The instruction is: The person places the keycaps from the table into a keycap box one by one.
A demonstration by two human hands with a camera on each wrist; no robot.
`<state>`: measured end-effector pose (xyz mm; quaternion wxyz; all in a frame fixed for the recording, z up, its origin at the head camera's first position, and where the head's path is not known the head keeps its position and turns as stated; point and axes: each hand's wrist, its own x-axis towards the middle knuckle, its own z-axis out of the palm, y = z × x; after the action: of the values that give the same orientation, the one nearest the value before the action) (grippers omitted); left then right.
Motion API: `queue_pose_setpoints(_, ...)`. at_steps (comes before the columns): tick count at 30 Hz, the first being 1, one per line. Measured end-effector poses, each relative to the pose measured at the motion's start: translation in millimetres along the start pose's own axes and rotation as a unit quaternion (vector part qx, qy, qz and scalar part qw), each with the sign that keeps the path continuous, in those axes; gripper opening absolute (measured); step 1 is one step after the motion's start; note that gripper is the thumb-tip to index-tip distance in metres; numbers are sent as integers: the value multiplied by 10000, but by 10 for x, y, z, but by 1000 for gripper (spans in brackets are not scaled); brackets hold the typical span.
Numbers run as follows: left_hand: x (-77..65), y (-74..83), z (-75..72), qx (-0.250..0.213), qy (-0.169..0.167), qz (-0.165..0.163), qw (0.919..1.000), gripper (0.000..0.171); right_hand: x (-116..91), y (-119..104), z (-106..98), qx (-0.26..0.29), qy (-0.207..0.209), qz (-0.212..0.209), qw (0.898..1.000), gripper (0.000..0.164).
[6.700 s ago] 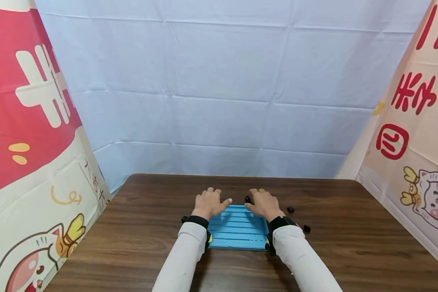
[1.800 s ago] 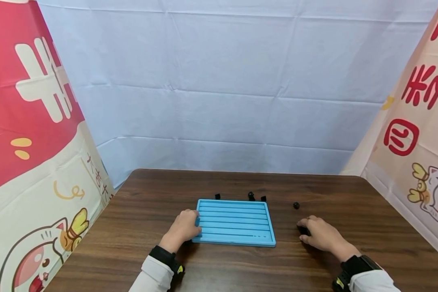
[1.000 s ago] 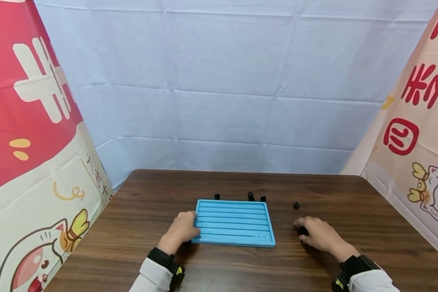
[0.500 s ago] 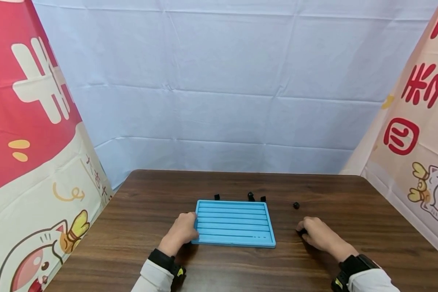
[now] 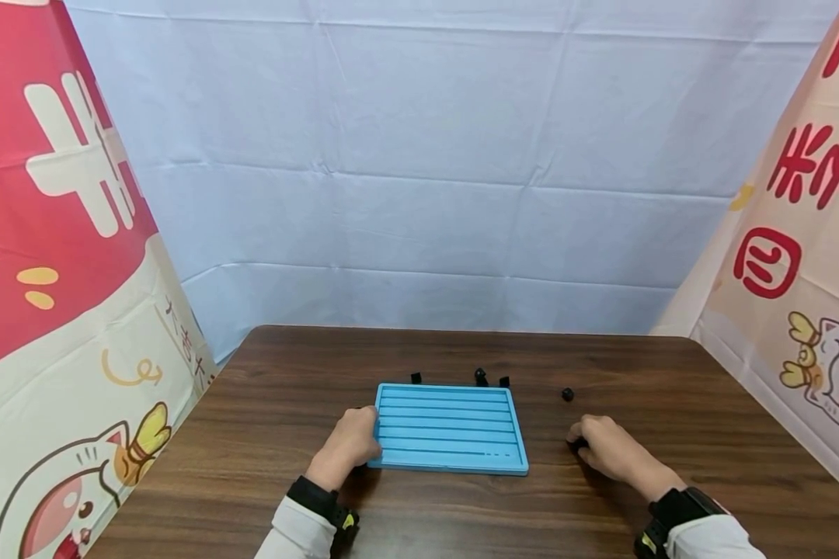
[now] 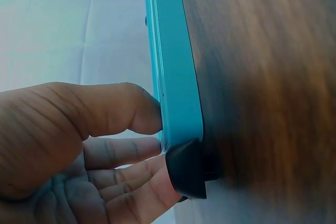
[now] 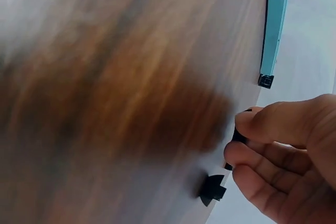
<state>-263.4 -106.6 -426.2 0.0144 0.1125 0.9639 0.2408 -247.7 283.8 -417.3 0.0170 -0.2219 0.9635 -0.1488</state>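
Note:
My left hand (image 5: 348,441) grips the left edge of a flat blue ridged panel (image 5: 450,427), thumb on its top edge. In the left wrist view, a black corner-shaped piece (image 6: 186,170) sits at the corner of the panel (image 6: 181,77), with fingers of the left hand (image 6: 100,145) right against it. Right of the panel, my right hand (image 5: 611,450) pinches a small black piece (image 5: 577,444) low over the table. The right wrist view shows that piece (image 7: 239,136) mostly hidden between thumb and fingertips of the hand (image 7: 289,150).
Along the panel's far edge are several small black pieces, one at the left (image 5: 416,377), one taller (image 5: 481,377) and one near the right corner (image 5: 505,381). Another black piece (image 5: 568,394) lies beyond my right hand. The brown wooden table (image 5: 287,365) stands before a pale cloth backdrop (image 5: 426,155).
Both hands were over the panel at first. The left then went to its left edge, the right out to the black piece. Lately the right fingers have closed more tightly round it.

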Motion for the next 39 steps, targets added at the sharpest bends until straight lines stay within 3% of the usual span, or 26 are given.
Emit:
queue_pose_setpoints(9,3,25,10,21,36,-423,9991,45,-3,-33,-21,109,333,-220,9991,24)
queue_pose_setpoints(15,-9,39,9,-32,-48,-705,9975,31,2,-91,-39,224,365,24,9991,20)
queue_pose_setpoints(24,-7,33,31,-138,9,-723,9973,22,37,-138,-64,159,603,44,9980,18)
queue_pose_setpoints(34,-4,70,43,-85,-62,-843,9964,18,27,-180,-147,930,747,105,9928,21)
queue_pose_setpoints(39,-1,82,30,-69,-86,-856,9963,19,34,-209,-194,899,908,123,9917,23)
